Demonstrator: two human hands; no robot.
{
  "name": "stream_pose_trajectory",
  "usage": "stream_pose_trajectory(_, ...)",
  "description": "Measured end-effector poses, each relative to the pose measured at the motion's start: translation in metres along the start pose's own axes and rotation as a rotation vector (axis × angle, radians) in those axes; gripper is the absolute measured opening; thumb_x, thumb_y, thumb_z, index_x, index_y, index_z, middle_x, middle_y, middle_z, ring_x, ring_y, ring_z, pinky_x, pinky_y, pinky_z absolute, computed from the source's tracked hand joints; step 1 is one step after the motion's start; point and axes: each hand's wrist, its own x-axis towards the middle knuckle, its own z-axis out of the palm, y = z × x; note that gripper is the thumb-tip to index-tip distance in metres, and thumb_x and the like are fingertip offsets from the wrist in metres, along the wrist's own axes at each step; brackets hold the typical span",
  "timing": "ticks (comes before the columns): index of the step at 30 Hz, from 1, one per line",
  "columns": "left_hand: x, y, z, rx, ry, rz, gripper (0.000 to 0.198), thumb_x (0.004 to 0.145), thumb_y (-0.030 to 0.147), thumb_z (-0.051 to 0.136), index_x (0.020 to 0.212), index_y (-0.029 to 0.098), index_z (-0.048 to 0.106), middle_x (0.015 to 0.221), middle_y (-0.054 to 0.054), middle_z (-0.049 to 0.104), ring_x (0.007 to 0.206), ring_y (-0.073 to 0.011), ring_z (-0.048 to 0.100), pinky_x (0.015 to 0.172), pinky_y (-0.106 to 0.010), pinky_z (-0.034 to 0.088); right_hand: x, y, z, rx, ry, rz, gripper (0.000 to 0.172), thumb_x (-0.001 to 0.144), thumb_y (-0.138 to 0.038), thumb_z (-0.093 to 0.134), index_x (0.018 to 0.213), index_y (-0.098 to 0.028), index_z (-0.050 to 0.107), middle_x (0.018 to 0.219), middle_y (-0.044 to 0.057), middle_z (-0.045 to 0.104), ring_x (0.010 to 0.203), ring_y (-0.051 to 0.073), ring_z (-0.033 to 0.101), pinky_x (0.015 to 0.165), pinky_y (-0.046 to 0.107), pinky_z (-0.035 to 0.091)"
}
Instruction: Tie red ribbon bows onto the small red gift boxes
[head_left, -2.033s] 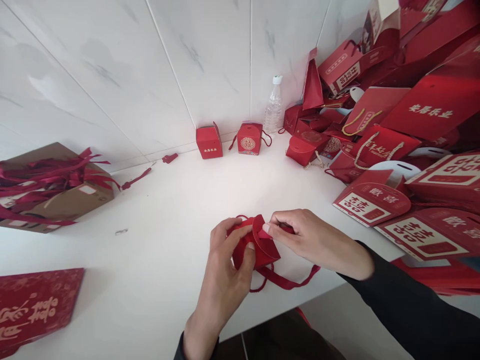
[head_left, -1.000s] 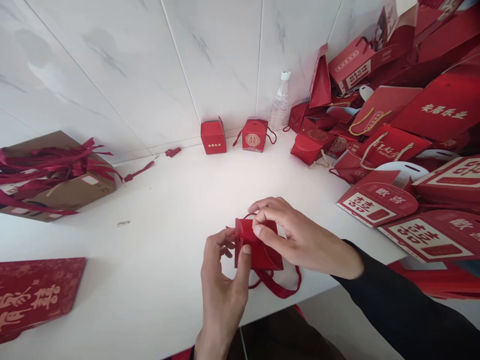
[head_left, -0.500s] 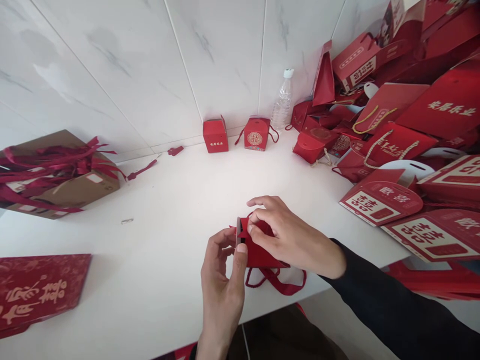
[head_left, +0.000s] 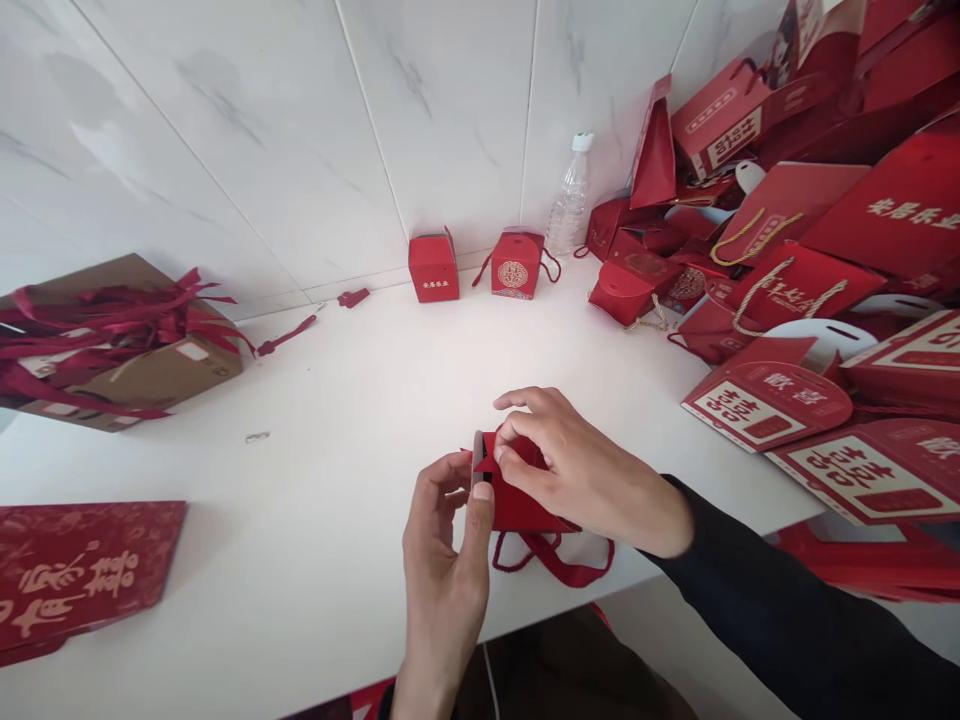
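Note:
A small red gift box lies near the table's front edge, one end turned to the left. My left hand grips that end, thumb on the near side and fingers round the far side. My right hand reaches over the box from the right, its thumb and index finger pinching a red ribbon at the end's upper edge. Part of the box is hidden beneath the right hand. A dark red ribbon loop and cord trail from the box toward the table edge.
Two small red boxes, one plain-sided and one with a gold emblem, stand by the wall near a clear bottle. Red gift boxes are heaped at right. At left are a cardboard box of ribbons and a red bag.
The view has shifted slightly. My hands keep almost the same hold on the gift box and ribbon, with hardly any movement.

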Motion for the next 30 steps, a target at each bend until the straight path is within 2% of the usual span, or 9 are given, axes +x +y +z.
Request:
stream_pose_trajectory(4,0.000,0.000,-0.001,-0.002,-0.006,-0.006,0.035,0.091,0.048,0.066,0.116,0.023,0.062,0.121,-0.009,0.067,0.111,-0.0247,0.064,0.096,-0.040,0.051,0.000,-0.001,0.002,-0.004,0.018,-0.013,0.010,0.095,-0.016,0.059,0.086,-0.019,0.062,0.128,0.014,0.060,0.131,0.026,0.051,0.110,0.043,0.045)
stream_pose_trajectory(9,0.000,0.000,-0.002,0.008,-0.002,-0.022,0.035,0.091,0.048,0.066,0.117,0.024,0.062,0.121,-0.008,0.067,0.107,-0.0243,0.065,0.092,-0.039,0.052,-0.001,-0.002,0.003,-0.089,0.041,-0.031,0.012,0.095,-0.015,0.058,0.085,-0.018,0.062,0.127,0.016,0.061,0.130,0.028,0.052,0.108,0.045,0.046)
stream_pose_trajectory(16,-0.001,0.001,0.000,0.003,0.010,-0.005,0.034,0.091,0.048,0.066,0.115,0.024,0.063,0.122,-0.008,0.067,0.106,-0.0225,0.065,0.092,-0.036,0.051,-0.002,-0.005,0.003,-0.031,0.045,-0.048,0.012,0.094,-0.014,0.060,0.083,-0.019,0.061,0.125,0.012,0.062,0.127,0.026,0.054,0.109,0.043,0.045)
stream_pose_trajectory(19,0.001,0.002,-0.002,0.016,0.021,0.004,0.030,0.094,0.050,0.060,0.106,0.024,0.067,0.109,-0.006,0.069,0.101,-0.0199,0.064,0.085,-0.030,0.052,-0.001,-0.004,0.004,0.022,0.029,-0.072,0.012,0.095,-0.015,0.059,0.084,-0.020,0.061,0.123,0.010,0.063,0.126,0.024,0.055,0.108,0.042,0.045)
stream_pose_trajectory(22,0.006,0.002,-0.005,-0.006,-0.001,-0.023,0.025,0.093,0.046,0.063,0.094,0.022,0.067,0.093,-0.003,0.068,0.088,-0.0163,0.062,0.078,-0.026,0.051,0.000,-0.002,0.004,0.060,0.014,-0.083,0.010,0.097,-0.018,0.058,0.089,-0.021,0.062,0.123,0.009,0.063,0.123,0.022,0.057,0.106,0.040,0.046)
stream_pose_trajectory(26,0.009,0.001,-0.005,-0.085,-0.014,-0.062,0.021,0.091,0.042,0.066,0.087,0.021,0.065,0.088,-0.001,0.067,0.083,-0.0143,0.062,0.078,-0.025,0.051,-0.007,0.002,-0.001,0.098,0.014,-0.059,0.007,0.099,-0.023,0.055,0.100,-0.023,0.062,0.121,0.006,0.064,0.121,0.021,0.057,0.106,0.039,0.047)
stream_pose_trajectory(27,0.010,0.000,-0.005,-0.115,-0.003,-0.082,0.021,0.091,0.041,0.066,0.086,0.021,0.064,0.088,-0.001,0.068,0.083,-0.0146,0.063,0.078,-0.026,0.052,-0.011,0.004,-0.002,0.101,0.018,-0.042,0.009,0.098,-0.025,0.057,0.106,-0.024,0.061,0.122,0.006,0.064,0.122,0.022,0.057,0.106,0.040,0.047)
stream_pose_trajectory(30,0.011,-0.003,-0.008,-0.249,0.040,-0.160,0.021,0.090,0.039,0.067,0.083,0.021,0.059,0.088,-0.001,0.068,0.089,-0.0199,0.069,0.080,-0.034,0.057,-0.026,0.011,-0.005,0.073,0.029,0.025,0.040,0.090,-0.033,0.068,0.127,-0.027,0.052,0.131,0.007,0.059,0.127,0.028,0.054,0.105,0.046,0.048)
